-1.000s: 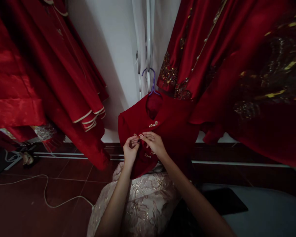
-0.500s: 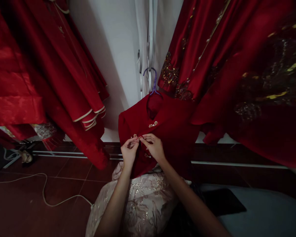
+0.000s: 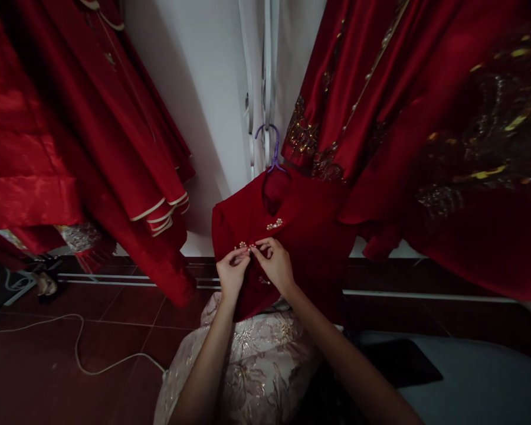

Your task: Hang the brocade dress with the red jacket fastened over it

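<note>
A dark red garment (image 3: 312, 236) hangs from a purple hanger (image 3: 275, 147) hooked on a white metal rack. Three pearly ornamental fasteners decorate its front: an upper fastener (image 3: 274, 224), a middle fastener (image 3: 242, 245) and a lower fastener (image 3: 264, 281). At the middle one, my left hand (image 3: 232, 271) is closed, thumb and fingers pinched at its edge. From the other side my right hand (image 3: 274, 265) pinches the same fastener, fingertips almost meeting those of my left. The fingertips cover part of the fastener.
Red garments (image 3: 150, 147) hang at the left, and red sequinned clothes (image 3: 380, 118) at the right. A pale brocade cloth (image 3: 248, 366) lies below my forearms. A white cable (image 3: 82, 348) runs across the tiled floor. A black flat object (image 3: 402, 363) rests on a grey-blue surface (image 3: 478, 378).
Both hands stay at the middle fastener, with only slight finger movement. The view has shifted a little.
</note>
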`<state>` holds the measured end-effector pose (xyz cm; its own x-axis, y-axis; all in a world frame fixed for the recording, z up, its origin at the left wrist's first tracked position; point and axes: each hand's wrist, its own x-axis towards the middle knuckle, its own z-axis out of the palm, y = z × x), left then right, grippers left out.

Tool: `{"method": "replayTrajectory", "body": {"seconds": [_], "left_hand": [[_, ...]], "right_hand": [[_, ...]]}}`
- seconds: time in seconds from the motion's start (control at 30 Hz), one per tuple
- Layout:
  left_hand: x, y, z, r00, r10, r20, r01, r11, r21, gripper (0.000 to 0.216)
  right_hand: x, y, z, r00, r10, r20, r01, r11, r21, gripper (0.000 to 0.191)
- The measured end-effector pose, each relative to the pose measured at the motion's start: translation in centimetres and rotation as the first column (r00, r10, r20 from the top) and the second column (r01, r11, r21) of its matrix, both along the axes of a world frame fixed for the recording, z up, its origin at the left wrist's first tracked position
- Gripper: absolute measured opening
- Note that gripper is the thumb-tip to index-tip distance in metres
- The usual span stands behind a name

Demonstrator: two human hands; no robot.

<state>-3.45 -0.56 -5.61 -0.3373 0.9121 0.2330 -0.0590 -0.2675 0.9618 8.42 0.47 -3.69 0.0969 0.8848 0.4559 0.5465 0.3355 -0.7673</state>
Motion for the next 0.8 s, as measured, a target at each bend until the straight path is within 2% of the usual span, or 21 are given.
{"method": "replayTrajectory", "body": {"seconds": [0.17,0.27,0.33,0.4,0.5,0.57,0.67,0.73,0.8], "left_hand": [[0.3,0.8,-0.4,1.0,-0.019,-0.005,0.019,1.0,0.023,0.022],[1.1,0.2,-1.5,1.0,-0.023,0.012,0.022,0.998,0.064,0.03],[1.8,-1.2,-2.4,0.997,0.046,-0.056,-0.041,0.995,0.088,0.038],[2.3,-2.9,-3.2,0.964,0.107,-0.245,-0.083,0.991,0.106,0.034],[2.5,-5.1,-3.8,0.806,0.089,-0.585,-0.034,0.994,0.105,0.023],[2.5,-5.8,-3.8,0.681,0.062,-0.73,0.005,0.996,0.09,0.027],[2.5,-5.7,-3.7,0.53,0.05,-0.847,0.015,0.998,0.068,0.027],[2.5,-5.4,-3.8,0.46,0.045,-0.887,0.018,0.998,0.06,0.021],[2.5,-5.3,-3.9,0.43,0.045,-0.902,0.033,0.997,0.065,0.017]], "right_hand": [[1.1,1.1,0.9,0.993,0.091,0.07,-0.084,0.992,-0.095,0.02],[2.4,1.0,1.6,0.966,0.25,0.06,-0.236,0.955,-0.182,0.018],[3.8,0.1,2.0,0.929,0.368,0.05,-0.349,0.912,-0.217,0.021],[5.5,-1.2,2.3,0.889,0.452,0.076,-0.417,0.867,-0.273,0.025],[7.4,-3.0,2.3,0.838,0.533,0.117,-0.461,0.807,-0.37,0.028],[7.9,-3.4,1.9,0.835,0.532,0.138,-0.453,0.808,-0.376,0.03],[7.9,-3.1,0.8,0.849,0.495,0.185,-0.402,0.833,-0.381,0.028],[7.7,-2.7,-0.1,0.829,0.517,0.212,-0.394,0.809,-0.436,0.026],[7.7,-2.4,-1.0,0.796,0.556,0.24,-0.4,0.78,-0.481,0.022]]}}
